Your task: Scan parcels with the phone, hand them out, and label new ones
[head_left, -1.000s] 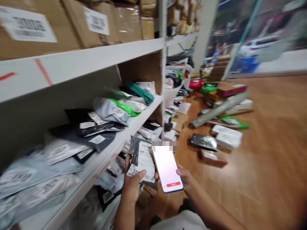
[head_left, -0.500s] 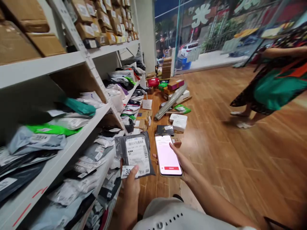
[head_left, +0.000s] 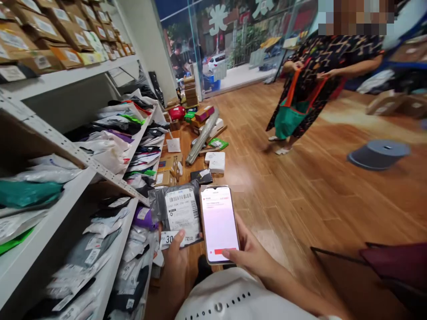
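My left hand grips a dark grey parcel bag, thumb lying over the lower edge of its label. That white shipping label carries barcodes, and a smaller sticker below it shows a large "30". Beside the parcel, my right hand holds a smartphone upright with its lit screen toward me. The right thumb rests on or just over the red button low on the screen; the other fingers are mostly hidden behind the phone.
White shelves full of bagged parcels and cartons line the left. Boxes and a long wrapped roll lie on the floor ahead. A person in a patterned dress holds a green bag at right, near a grey stool.
My view has swung to the right, bringing in the stool and more of the person. My right thumb has moved down the phone screen to the red button. The parcel stays in my left hand.
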A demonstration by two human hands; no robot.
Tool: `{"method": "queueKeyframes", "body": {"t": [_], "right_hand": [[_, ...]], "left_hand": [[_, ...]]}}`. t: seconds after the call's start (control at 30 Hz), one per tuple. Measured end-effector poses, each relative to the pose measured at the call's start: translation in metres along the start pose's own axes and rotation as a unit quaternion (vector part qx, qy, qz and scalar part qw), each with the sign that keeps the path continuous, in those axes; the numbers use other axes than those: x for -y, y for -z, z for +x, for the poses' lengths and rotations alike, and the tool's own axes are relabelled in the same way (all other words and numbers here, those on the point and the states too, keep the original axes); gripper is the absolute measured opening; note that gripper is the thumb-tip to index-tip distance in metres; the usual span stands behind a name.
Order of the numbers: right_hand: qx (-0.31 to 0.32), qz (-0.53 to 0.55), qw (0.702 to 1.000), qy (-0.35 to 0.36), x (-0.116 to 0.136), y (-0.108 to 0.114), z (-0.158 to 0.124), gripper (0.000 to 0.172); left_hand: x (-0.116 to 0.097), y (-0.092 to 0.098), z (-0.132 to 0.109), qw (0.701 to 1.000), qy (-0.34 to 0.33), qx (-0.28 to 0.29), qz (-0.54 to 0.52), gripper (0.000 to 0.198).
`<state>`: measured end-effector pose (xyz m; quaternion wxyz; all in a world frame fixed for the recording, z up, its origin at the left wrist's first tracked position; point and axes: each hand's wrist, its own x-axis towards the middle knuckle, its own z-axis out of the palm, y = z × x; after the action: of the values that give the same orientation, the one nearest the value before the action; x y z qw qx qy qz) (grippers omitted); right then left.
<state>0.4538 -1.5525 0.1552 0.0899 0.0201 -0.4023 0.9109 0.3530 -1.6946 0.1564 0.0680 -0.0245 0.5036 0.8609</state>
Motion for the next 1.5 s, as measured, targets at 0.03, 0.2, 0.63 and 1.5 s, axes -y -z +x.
{"method": "queueKeyframes", "body": {"t": [0.03,0.2,0.63,1.5], "right_hand": [[0.003,-0.015,1.0,0.013,0.0,0.002,-0.001,0.098],[0.014,-0.051,0.997,0.059,-0.002,0.005,0.002,0.087],[-0.009,-0.077,0.993,0.093,-0.017,-0.007,0.028,0.088],[-0.04,-0.101,0.991,0.084,-0.033,-0.013,0.045,0.097]], "left_hand": [[0.001,-0.004,0.001,1.0,0.008,0.007,0.002,0.077],[0.002,-0.009,0.014,0.999,0.012,0.036,0.019,0.07],[-0.008,0.0,0.045,0.999,0.021,0.033,0.031,0.067],[-0.02,0.008,0.06,0.998,0.021,0.051,0.016,0.074]]}}
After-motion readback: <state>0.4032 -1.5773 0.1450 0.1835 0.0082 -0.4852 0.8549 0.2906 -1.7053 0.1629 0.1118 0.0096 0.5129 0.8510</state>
